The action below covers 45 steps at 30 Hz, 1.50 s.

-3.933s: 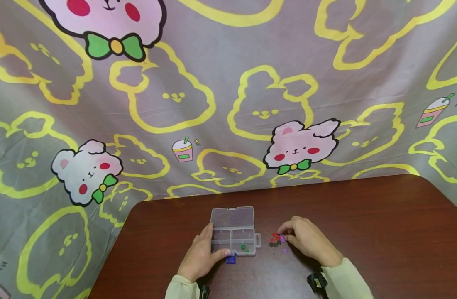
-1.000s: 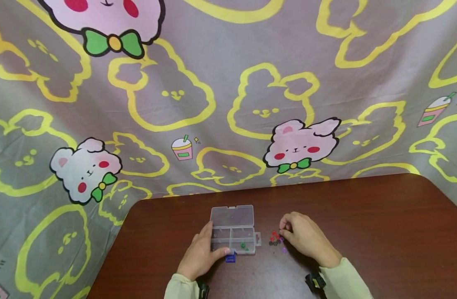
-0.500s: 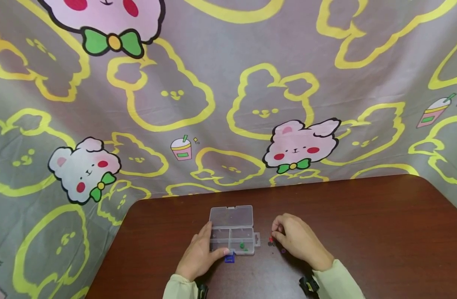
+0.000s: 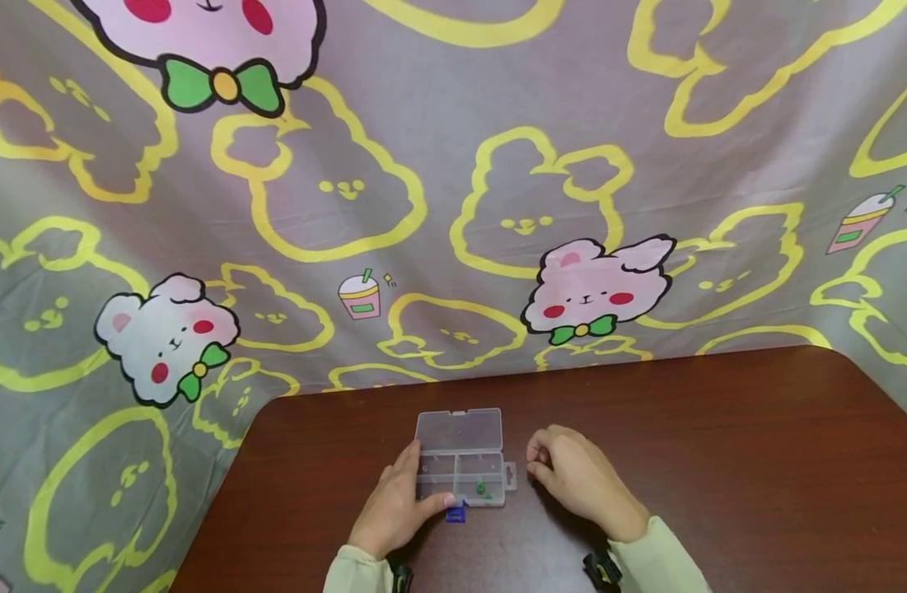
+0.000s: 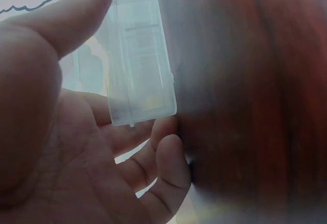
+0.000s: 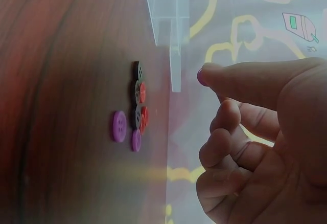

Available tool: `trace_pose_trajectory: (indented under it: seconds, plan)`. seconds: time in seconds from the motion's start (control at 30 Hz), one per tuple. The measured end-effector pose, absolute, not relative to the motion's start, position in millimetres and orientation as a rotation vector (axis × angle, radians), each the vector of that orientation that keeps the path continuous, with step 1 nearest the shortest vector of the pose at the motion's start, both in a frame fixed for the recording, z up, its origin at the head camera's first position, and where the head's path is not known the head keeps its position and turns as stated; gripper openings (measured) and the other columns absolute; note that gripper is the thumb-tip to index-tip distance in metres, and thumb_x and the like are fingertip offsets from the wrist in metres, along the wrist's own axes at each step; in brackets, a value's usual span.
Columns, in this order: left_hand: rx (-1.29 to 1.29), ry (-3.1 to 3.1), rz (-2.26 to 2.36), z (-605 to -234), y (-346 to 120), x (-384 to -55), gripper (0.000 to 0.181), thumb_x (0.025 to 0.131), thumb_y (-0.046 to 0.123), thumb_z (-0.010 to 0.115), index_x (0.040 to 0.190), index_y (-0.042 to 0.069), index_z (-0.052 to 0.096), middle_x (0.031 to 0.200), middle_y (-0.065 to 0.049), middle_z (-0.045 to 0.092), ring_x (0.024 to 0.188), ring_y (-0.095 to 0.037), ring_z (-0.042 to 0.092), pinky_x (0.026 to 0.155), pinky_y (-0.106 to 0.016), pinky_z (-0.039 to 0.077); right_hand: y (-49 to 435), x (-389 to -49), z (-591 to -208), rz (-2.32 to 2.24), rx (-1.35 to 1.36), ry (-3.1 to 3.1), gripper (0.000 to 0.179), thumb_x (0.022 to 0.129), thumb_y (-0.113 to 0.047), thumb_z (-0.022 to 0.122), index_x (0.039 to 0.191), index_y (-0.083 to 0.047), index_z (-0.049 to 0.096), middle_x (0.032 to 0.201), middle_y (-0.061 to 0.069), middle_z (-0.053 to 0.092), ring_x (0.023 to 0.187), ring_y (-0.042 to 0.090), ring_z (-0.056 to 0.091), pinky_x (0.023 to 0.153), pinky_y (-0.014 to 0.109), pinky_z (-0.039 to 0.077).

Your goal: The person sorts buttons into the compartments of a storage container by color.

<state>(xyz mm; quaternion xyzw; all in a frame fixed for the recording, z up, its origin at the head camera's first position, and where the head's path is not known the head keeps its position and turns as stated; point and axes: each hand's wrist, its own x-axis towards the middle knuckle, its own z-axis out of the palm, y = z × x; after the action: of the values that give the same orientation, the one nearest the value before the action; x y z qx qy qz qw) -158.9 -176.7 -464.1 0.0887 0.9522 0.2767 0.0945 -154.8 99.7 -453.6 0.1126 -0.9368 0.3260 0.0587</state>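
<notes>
My left hand (image 4: 394, 502) grips the left side of a clear plastic compartment box (image 4: 437, 464), thumb at its front edge by a blue latch (image 4: 456, 514). The lid (image 4: 459, 430) stands open at the back, and green buttons (image 4: 482, 489) lie in the front right compartment. To the box's right, my right hand (image 4: 582, 478) is raised over the table. Between its thumb and index finger it pinches a purple button (image 6: 200, 76), mostly hidden. Below it, purple (image 6: 119, 126), red (image 6: 142, 92) and black buttons (image 6: 138, 71) lie on the wood, hidden from the head view.
The brown wooden table (image 4: 690, 445) reaches back to a hanging cloth (image 4: 438, 206) printed with cartoon bunnies and drink cups. A hanging tab (image 4: 510, 476) juts from the box's right side.
My right hand has lifted a purple button from the pile and moved left toward the box, covering the loose buttons in the head view. My left hand stays on the box.
</notes>
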Motion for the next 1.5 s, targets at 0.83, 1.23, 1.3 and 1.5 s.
trace_pose_trajectory:
  seconds: [0.83,1.23,1.3,1.5]
  plan:
    - [0.257,2.833,0.814,-464.6,-177.9,-156.5,0.101,0.085,0.052,0.077,0.155,-0.005,0.03,0.157,-0.026,0.034,0.139,-0.05,0.035,0.109,-0.061,0.035,81.7,-156.9,-453.9,0.969,0.4,-2.753,0.027,0.08,-0.01,0.083,0.075,-0.023,0.061,0.071,-0.011,0.046,0.067,0.006,0.044,0.059,0.025,0.039]
    - [0.291,2.852,0.828,-465.3,-177.9,-157.5,0.101,0.085,0.051,0.077,0.154,-0.007,0.03,0.155,-0.026,0.037,0.136,-0.047,0.04,0.107,-0.059,0.038,74.1,-159.5,-453.6,0.972,0.386,-2.754,0.022,0.082,-0.009,0.081,0.077,-0.022,0.063,0.072,-0.012,0.046,0.068,0.006,0.044,0.059,0.024,0.039]
    - [0.296,2.853,0.826,-465.6,-178.0,-157.7,0.101,0.085,0.051,0.077,0.154,-0.007,0.03,0.155,-0.026,0.037,0.136,-0.047,0.041,0.107,-0.059,0.038,73.0,-159.5,-453.4,0.969,0.395,-2.748,0.021,0.081,-0.009,0.08,0.077,-0.021,0.063,0.072,-0.012,0.046,0.068,0.006,0.044,0.059,0.024,0.039]
    - [0.306,2.854,0.827,-466.4,-178.0,-158.6,0.102,0.085,0.052,0.076,0.154,-0.007,0.029,0.156,-0.026,0.036,0.137,-0.05,0.039,0.108,-0.06,0.037,69.8,-161.2,-454.8,0.953,0.425,-2.728,0.018,0.08,-0.007,0.078,0.077,-0.019,0.064,0.072,-0.011,0.046,0.068,0.006,0.045,0.061,0.025,0.04]
